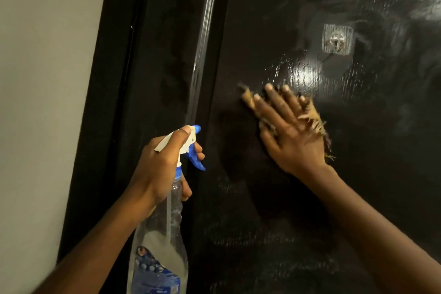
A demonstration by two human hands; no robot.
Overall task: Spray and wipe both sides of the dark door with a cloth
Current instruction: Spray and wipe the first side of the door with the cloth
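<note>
The right hand [291, 131], fingers flat, presses a mostly hidden frayed cloth [316, 120] to the dark door [358, 186] below a stick-on hook [337, 39]; the left hand [162, 169] grips the spray bottle [164, 241].

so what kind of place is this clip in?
Probably a home interior: a glossy dark door in a black frame, a plain pale painted wall beside it, and a clear stick-on metal hook on the door.
</note>
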